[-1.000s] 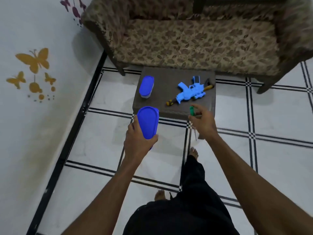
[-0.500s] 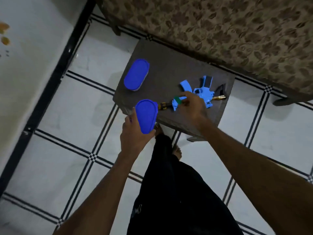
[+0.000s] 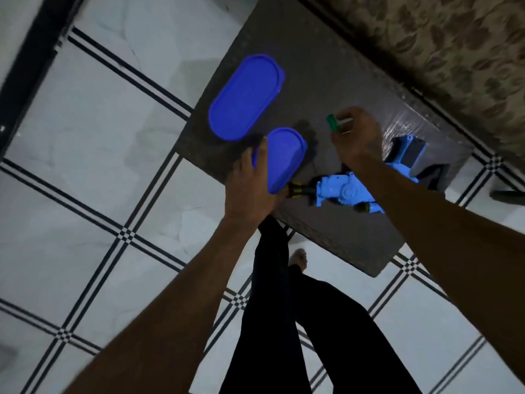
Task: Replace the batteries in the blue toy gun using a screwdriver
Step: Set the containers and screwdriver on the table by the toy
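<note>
Left grip clamps the near end of a blue oval container at the counter edge; right grip pinches a green-handled screwdriver above the counter. I see the blue toy gun lying on the counter under my right forearm, a yellow-and-black screwdriver touching its muzzle. A second blue oval container sits beside the first.

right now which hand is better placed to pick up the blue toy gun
The right hand, probably. It hovers over the dark low table just beyond the blue plastic toy gun, though it pinches a green-handled screwdriver. The left hand is full, gripping a blue oval-lidded container.
</note>
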Demonstrator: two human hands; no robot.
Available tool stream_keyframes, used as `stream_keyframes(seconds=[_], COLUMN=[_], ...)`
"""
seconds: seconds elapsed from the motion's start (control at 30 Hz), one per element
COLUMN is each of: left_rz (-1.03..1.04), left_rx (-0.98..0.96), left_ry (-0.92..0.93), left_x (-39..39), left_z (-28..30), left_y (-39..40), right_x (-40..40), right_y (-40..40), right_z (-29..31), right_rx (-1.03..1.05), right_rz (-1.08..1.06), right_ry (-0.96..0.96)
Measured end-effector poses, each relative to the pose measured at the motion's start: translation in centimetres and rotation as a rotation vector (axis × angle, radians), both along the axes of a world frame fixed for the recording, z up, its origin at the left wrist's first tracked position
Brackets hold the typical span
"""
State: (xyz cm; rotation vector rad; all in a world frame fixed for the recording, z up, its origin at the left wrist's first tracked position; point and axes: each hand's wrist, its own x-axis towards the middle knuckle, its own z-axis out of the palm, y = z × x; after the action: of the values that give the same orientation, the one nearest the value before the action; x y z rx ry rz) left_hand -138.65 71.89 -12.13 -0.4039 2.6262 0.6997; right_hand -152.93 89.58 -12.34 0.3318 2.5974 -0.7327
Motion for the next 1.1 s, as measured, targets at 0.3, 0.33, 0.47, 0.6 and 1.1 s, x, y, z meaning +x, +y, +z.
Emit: stream_keyframes(seconds=[0.3, 0.33, 0.47, 0.6, 1.1], left_rz=[0.022, 0.019, 0.042, 0.061, 0.831], left_rx=[0.001, 0.0, -0.011, -0.062, -0.188], left_ry=[0.074, 0.083, 0.07, 0.051, 0.058], left_x=[-4.5, -4.5, -4.1, -3.5, 5.0], left_z=[-3.0, -3.2, -3.6, -3.0, 17.0], left_y=[0.6, 0.8, 1.7, 2.7, 25.7], right_x=[-5.0, -5.3, -5.9, -6.4, -3.6], right_y=[-1.3, -1.3, -0.7, 0.4, 21.2], right_z=[-4.0, -4.2, -5.1, -5.1, 13.2], right_rx=[0.0, 0.007, 0.043, 0.02, -0.21], right_rz=[0.104, 0.125, 0.211, 0.237, 0.901], right_ry=[0.078, 0.06, -0.008, -0.051, 0.143])
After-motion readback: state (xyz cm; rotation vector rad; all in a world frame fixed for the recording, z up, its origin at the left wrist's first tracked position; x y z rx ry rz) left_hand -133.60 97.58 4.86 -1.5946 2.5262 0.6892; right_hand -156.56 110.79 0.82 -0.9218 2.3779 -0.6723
